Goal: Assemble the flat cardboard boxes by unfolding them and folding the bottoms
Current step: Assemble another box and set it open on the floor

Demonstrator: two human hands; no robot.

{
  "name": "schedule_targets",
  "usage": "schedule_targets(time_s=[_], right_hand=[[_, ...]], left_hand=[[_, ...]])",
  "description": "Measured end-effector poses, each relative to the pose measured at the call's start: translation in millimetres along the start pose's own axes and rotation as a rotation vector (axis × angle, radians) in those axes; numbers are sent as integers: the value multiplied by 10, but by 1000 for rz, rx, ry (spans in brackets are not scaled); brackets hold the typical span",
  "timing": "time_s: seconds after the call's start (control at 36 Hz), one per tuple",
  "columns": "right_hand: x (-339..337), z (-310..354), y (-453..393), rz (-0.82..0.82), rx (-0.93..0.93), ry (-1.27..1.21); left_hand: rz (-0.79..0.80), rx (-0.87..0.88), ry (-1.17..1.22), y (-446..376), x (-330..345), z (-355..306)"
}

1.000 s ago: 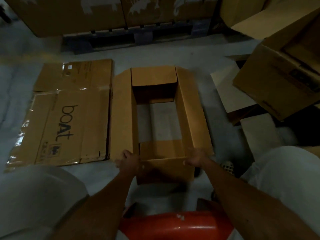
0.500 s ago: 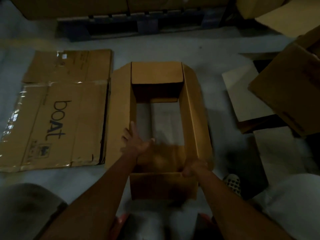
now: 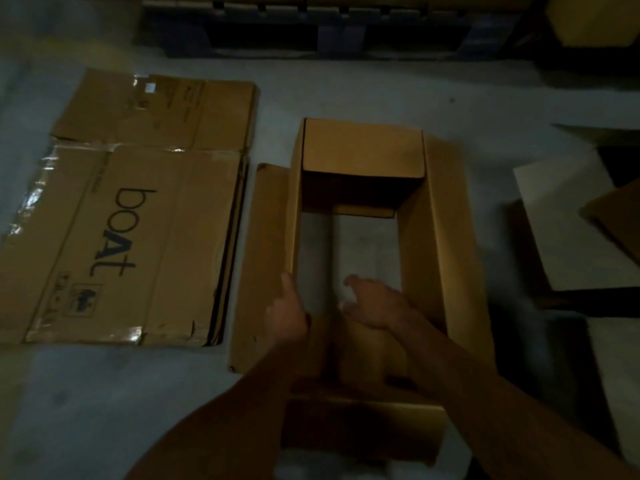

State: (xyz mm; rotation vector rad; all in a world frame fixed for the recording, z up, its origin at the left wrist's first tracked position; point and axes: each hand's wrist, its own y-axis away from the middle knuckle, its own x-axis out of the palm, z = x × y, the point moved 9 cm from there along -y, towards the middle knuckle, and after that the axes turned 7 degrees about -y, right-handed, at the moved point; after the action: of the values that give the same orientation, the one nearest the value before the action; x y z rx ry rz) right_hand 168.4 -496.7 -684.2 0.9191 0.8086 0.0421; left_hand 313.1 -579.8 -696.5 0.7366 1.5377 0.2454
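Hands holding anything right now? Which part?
Left hand grips the open box by its left wall's top edge, near end. Right hand is inside the box, fingers relaxed, holding nothing.

Head view, steeply downward, close.
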Motion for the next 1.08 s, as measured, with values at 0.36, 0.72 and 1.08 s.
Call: schedule_targets(time_s=[0.36, 0.72, 1.08], right_hand=[[-1356, 502, -1041, -595, -122, 101], [-2753, 1056, -797, -1088, -206, 517], [-2921, 556, -1733, -568, 72, 171]], left_hand=[[3, 63, 184, -109, 29, 20], [-30, 43, 111, -102, 63, 36], [-44, 46, 85, -192, 197, 7]])
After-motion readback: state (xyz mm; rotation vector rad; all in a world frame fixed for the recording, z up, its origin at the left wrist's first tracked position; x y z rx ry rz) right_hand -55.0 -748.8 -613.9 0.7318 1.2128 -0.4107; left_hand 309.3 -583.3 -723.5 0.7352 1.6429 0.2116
